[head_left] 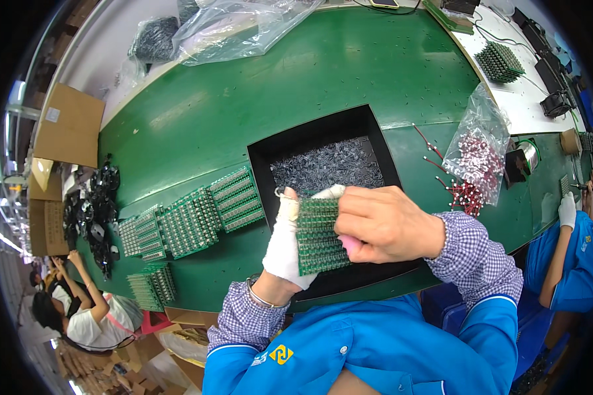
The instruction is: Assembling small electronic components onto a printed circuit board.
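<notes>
My left hand [283, 247], in a white glove with the thumb tip bare, grips a green circuit board panel [317, 238] covered in rows of small parts. The panel is held tilted above the near part of a black box [316, 133]. My right hand [392, 224] is bare, its fingers curled in at the panel's right side. Something pink [352, 247] shows at its fingertips; whether it is a finger cover or a held piece I cannot tell. Many small dark pieces [329, 164] lie loose in the box.
Several board panels [190, 222] lie in a row left of the box, with a stack [151, 287] nearer me. At right are red wires with white connectors [471, 161] in a clear bag. Black pieces [99, 204] pile far left. Co-workers [566, 260] sit on both sides.
</notes>
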A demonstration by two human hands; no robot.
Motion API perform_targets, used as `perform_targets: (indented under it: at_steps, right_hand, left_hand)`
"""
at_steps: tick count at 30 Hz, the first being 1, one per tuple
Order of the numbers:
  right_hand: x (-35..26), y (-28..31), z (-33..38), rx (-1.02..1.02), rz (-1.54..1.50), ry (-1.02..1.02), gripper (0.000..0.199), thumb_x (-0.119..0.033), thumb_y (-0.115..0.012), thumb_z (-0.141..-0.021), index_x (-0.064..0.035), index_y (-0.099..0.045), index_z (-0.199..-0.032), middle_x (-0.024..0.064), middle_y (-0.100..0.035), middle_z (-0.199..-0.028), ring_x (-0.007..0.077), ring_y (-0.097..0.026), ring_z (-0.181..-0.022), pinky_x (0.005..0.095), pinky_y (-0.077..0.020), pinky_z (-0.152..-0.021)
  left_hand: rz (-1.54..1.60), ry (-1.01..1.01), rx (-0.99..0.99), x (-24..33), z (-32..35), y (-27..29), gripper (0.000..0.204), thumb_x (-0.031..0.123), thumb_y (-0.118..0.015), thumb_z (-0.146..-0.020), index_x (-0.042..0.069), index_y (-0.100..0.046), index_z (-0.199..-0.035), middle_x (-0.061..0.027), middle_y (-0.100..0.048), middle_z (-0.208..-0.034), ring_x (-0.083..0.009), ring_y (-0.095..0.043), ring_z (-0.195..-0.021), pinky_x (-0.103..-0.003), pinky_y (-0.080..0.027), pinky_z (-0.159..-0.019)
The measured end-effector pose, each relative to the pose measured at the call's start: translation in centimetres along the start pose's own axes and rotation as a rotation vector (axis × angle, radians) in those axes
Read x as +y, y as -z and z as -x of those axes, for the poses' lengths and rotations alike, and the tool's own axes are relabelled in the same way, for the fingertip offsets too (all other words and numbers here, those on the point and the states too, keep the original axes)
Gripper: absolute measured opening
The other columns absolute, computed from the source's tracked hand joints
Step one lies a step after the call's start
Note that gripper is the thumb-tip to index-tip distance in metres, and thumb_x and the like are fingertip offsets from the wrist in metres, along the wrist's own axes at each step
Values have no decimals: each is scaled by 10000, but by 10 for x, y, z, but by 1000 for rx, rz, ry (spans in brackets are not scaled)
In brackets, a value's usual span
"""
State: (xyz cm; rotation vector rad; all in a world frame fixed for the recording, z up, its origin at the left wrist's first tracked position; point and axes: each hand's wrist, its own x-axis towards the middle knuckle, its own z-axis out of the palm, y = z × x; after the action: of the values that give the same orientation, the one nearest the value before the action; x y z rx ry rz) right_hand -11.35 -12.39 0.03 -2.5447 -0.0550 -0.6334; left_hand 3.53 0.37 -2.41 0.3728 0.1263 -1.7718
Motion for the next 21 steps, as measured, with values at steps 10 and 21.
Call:
perform_targets:
  at_steps: [10, 21]
  right_hand:
    - [4, -10, 2, 112, 6, 33, 164, -42, -670, -691, -62, -567, -817, 50, -529, -792, 202, -518, -688, 288, -421, -544]
    - [-1, 0, -1, 21, -35, -46, 143, -72, -678, -736, -61, -566, -823, 57, -533, -806, 204, -522, -697, 286, -431, -557]
  left_hand:
    - [-235, -109, 338, -8, -3, -28, 735, 630, -393, -939, 3, -512, -1304, -179, -620, -1177, -270, -660, -982, -332, -572, -796]
    - [-104, -26, 75, -1, -1, -9, 690, 606, -342, -968, 50, -484, -1351, -146, -596, -1245, -247, -635, -1044, -330, -549, -860]
